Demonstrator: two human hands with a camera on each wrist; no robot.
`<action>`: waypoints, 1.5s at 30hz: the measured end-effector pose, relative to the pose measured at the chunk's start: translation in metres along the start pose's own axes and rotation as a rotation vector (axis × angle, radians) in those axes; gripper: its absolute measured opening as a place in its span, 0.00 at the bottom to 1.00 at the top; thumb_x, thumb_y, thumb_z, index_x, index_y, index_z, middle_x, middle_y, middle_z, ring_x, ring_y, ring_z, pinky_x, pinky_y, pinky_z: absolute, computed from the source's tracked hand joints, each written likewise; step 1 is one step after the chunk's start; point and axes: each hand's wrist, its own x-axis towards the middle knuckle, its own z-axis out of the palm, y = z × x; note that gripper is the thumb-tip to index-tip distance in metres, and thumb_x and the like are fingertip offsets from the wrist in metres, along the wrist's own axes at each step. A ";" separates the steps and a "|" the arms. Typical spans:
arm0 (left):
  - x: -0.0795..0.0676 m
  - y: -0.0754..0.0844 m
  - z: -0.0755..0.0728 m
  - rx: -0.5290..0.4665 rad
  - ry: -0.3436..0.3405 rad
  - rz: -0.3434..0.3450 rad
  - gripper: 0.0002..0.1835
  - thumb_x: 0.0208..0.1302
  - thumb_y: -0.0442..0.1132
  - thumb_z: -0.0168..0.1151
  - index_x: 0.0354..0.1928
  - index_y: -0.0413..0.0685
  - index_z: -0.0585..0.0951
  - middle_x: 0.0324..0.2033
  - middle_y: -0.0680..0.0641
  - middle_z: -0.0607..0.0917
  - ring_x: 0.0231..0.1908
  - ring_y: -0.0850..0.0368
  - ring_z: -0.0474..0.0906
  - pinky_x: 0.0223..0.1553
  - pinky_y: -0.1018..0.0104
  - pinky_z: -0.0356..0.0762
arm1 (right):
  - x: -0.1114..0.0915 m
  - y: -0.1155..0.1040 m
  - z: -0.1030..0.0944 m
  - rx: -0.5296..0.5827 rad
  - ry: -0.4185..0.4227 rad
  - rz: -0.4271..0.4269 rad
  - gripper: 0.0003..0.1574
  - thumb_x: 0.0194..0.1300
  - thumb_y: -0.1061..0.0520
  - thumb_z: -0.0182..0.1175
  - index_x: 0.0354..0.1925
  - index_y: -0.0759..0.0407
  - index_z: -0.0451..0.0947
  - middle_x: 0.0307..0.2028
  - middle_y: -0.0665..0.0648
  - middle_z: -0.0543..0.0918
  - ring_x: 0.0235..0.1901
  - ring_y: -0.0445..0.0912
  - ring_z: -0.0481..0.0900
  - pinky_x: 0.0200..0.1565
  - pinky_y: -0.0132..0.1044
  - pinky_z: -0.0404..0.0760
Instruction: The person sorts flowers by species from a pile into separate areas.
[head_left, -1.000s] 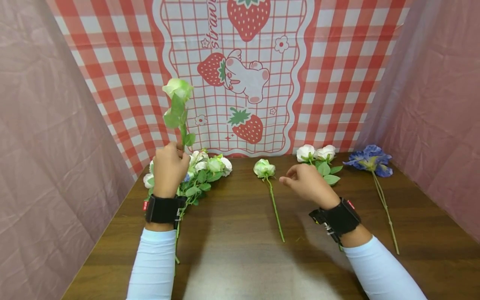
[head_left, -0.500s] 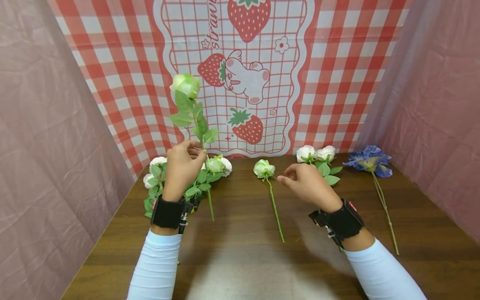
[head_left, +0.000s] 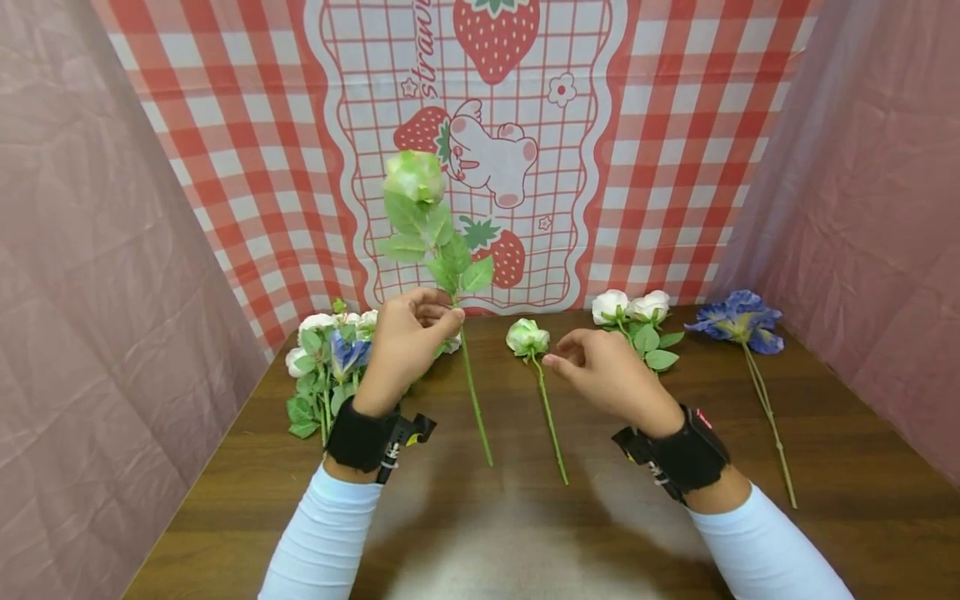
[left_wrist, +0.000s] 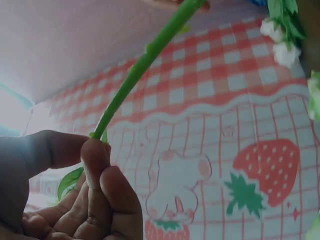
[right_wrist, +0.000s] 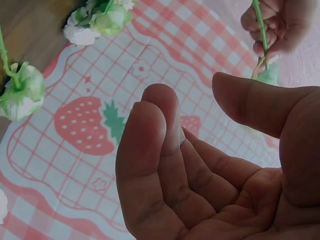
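Observation:
My left hand (head_left: pixel 405 346) pinches the green stem of a pale green-white rose (head_left: pixel 415 177) between thumb and fingertips and holds it upright above the table. Its leaves spread just over the hand, and the bare stem hangs down below. In the left wrist view the thumb and forefinger meet on the rose's stem (left_wrist: pixel 145 62). My right hand (head_left: pixel 611 379) hovers with nothing in it, fingers loosely bent and the thumb apart from them, as the right wrist view shows. Just left of its fingertips lies another green-white rose (head_left: pixel 528 337), its stem pointing toward me.
On the left of the wooden table (head_left: pixel 480 533) lies a bunch of white and blue flowers (head_left: pixel 330 350), partly behind my left arm. White roses (head_left: pixel 632 307) lie behind my right hand, and a blue iris (head_left: pixel 738 321) at far right. A checked strawberry cloth (head_left: pixel 660 167) hangs behind.
My left hand has carried the upright rose rightward from over the bunch toward the middle, uncovering blue petals in the bunch. My right hand has shifted slightly left, closer to the lying rose.

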 end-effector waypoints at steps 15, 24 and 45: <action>-0.010 0.005 0.038 -0.094 -0.139 0.058 0.07 0.67 0.38 0.69 0.44 0.44 0.85 0.32 0.49 0.89 0.33 0.54 0.84 0.36 0.59 0.81 | -0.016 -0.031 0.012 0.045 0.013 -0.129 0.18 0.74 0.49 0.64 0.48 0.63 0.85 0.30 0.50 0.87 0.27 0.38 0.81 0.31 0.38 0.80; -0.015 0.006 0.048 -0.152 -0.227 0.065 0.10 0.68 0.38 0.68 0.46 0.39 0.84 0.35 0.48 0.89 0.35 0.49 0.86 0.36 0.60 0.80 | -0.020 -0.038 0.021 0.086 0.081 -0.225 0.08 0.74 0.57 0.63 0.41 0.60 0.87 0.20 0.44 0.76 0.16 0.36 0.65 0.21 0.32 0.67; -0.018 0.009 0.054 -0.144 -0.217 0.045 0.12 0.68 0.39 0.70 0.48 0.40 0.83 0.35 0.48 0.88 0.35 0.56 0.85 0.37 0.60 0.82 | -0.021 -0.038 0.025 0.080 0.082 -0.227 0.11 0.73 0.63 0.60 0.30 0.58 0.78 0.18 0.46 0.70 0.16 0.36 0.63 0.21 0.31 0.65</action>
